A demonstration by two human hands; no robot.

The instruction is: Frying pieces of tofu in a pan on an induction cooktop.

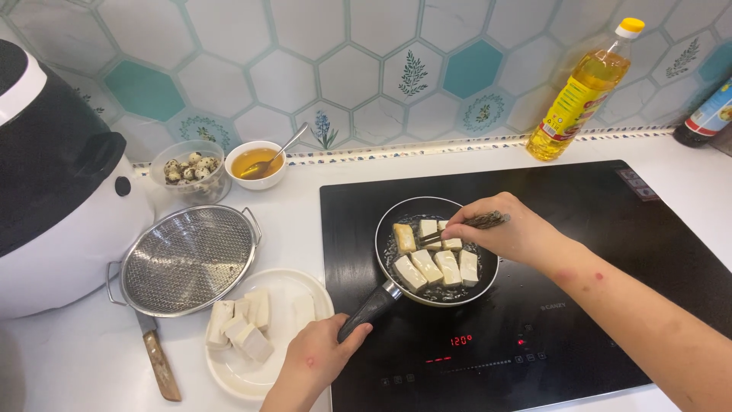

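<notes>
Bare hands [320, 358], sleeveless forearms

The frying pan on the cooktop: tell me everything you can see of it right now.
The frying pan is small, round and dark, with a black handle pointing toward the person. It sits flat on the black induction cooktop. Pale tofu blocks lie in shallow bubbling oil; one at the upper left is browned. The left hand grips the handle's end. The right hand holds chopsticks reaching into the pan onto a tofu piece.

A tall yellow oil bottle [583, 88] with a yellow-and-red label is standing on the desk behind the black cooktop [610, 229], whose small red display [460, 340] is glowing near its front edge
</notes>
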